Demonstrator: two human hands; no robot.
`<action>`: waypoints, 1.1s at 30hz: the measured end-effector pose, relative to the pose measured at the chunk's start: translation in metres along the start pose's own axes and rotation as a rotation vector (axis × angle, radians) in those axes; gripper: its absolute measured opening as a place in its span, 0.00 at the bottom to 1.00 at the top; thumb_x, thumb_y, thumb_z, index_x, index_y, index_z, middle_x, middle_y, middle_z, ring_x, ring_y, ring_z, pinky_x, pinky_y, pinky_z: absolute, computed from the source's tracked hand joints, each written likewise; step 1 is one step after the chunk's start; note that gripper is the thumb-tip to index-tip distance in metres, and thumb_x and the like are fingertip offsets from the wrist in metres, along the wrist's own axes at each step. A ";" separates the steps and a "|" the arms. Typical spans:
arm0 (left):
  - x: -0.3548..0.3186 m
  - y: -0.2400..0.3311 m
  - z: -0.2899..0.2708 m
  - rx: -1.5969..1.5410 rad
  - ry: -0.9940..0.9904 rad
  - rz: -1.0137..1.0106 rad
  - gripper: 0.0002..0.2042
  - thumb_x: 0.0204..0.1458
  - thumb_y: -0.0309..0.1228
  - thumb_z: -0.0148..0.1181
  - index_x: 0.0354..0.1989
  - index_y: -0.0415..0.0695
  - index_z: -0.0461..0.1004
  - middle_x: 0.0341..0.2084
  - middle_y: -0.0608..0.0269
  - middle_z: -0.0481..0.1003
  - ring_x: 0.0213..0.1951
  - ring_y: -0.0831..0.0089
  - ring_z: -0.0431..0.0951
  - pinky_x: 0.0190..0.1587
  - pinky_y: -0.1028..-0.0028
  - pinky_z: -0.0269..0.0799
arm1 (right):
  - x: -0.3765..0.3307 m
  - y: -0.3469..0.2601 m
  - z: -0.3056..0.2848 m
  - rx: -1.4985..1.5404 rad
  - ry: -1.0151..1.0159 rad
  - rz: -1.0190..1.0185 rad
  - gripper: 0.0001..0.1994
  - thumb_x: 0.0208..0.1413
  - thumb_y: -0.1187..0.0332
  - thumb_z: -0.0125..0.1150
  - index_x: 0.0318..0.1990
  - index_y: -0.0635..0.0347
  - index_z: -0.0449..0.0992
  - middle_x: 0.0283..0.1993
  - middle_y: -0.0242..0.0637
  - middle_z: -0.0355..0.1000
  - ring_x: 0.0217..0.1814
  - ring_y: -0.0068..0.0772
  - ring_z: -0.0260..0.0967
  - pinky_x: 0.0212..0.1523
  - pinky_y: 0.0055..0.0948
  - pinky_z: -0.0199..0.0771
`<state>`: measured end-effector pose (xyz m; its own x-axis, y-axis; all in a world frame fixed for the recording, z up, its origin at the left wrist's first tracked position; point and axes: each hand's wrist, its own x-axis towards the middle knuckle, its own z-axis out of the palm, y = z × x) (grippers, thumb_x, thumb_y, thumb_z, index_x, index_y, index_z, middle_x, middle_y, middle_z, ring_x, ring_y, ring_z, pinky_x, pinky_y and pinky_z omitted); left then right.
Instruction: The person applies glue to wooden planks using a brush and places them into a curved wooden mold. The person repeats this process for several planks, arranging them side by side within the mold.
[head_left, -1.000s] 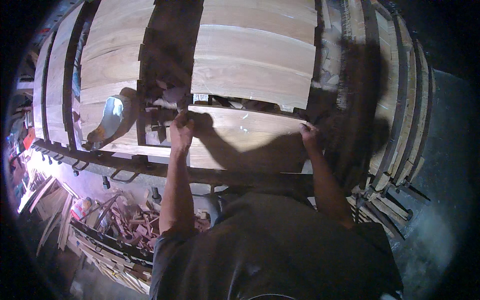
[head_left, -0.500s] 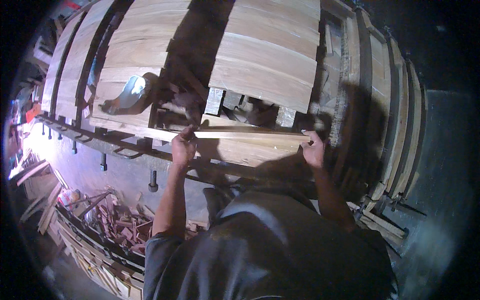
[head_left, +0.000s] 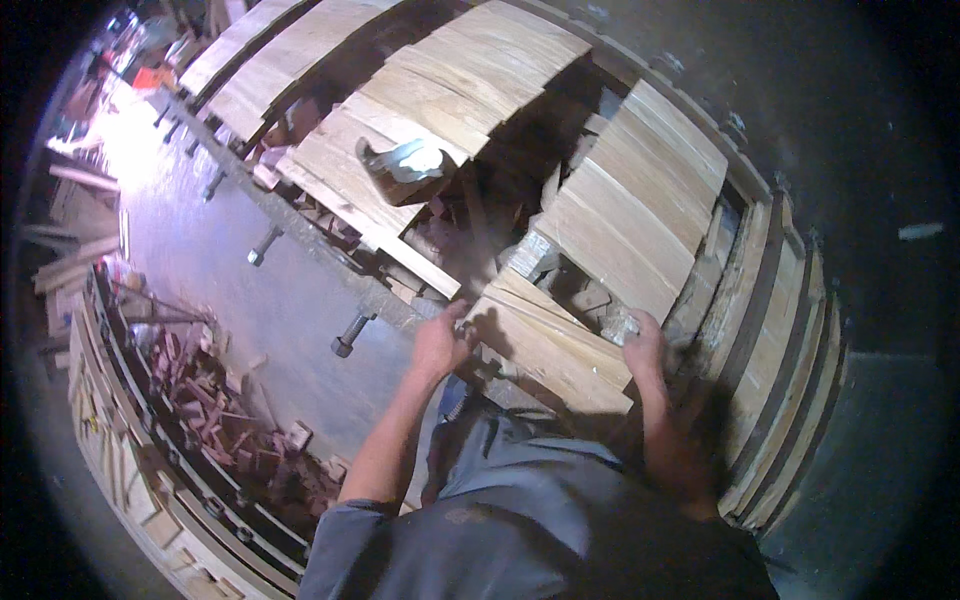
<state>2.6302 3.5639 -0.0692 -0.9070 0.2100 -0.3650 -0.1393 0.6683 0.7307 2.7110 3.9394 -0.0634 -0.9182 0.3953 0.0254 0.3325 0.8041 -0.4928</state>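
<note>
Both hands grip one short wooden plank (head_left: 550, 345) at its ends, left hand (head_left: 440, 345) at nine o'clock, right hand (head_left: 643, 345) at three. The plank lies tilted just below the centre, against the planked stacks (head_left: 640, 210). Seating it looks like the step; next, an even push toward twelve o'clock.

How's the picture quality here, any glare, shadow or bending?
Head view: fisheye bends the planks toward a black rim; glare whitens the floor upper left; the person's shadow darkens the lower right; the left hand and right hand on the board are slightly soft.
</note>
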 end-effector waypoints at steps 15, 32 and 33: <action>-0.001 -0.009 0.032 -0.064 0.436 -0.033 0.16 0.38 0.23 0.62 0.40 0.43 0.78 0.30 0.48 0.78 0.37 0.48 0.76 0.42 0.53 0.68 | 0.179 -0.322 0.194 -0.048 -0.345 -0.416 0.22 0.54 0.70 0.65 0.57 0.56 0.71 0.48 0.52 0.75 0.53 0.56 0.73 0.53 0.49 0.72; 0.001 -0.009 0.026 -0.084 0.386 0.041 0.23 0.34 0.23 0.61 0.45 0.45 0.78 0.31 0.54 0.77 0.38 0.54 0.74 0.43 0.59 0.64 | 0.232 -0.331 0.202 -0.005 -0.298 -0.793 0.07 0.59 0.70 0.57 0.43 0.57 0.74 0.39 0.49 0.73 0.41 0.57 0.73 0.43 0.50 0.72; 0.000 -0.009 0.026 -0.089 0.383 0.037 0.23 0.34 0.23 0.61 0.45 0.45 0.78 0.31 0.54 0.77 0.38 0.54 0.73 0.43 0.59 0.64 | 0.234 -0.329 0.198 0.029 -0.298 -0.809 0.07 0.59 0.70 0.57 0.43 0.57 0.74 0.38 0.49 0.73 0.41 0.57 0.73 0.43 0.50 0.72</action>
<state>2.6413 3.5764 -0.0907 -0.9923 -0.0599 -0.1083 -0.1226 0.5976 0.7924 2.3436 3.6793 -0.0675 -0.8898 -0.4306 0.1511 -0.4503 0.7748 -0.4437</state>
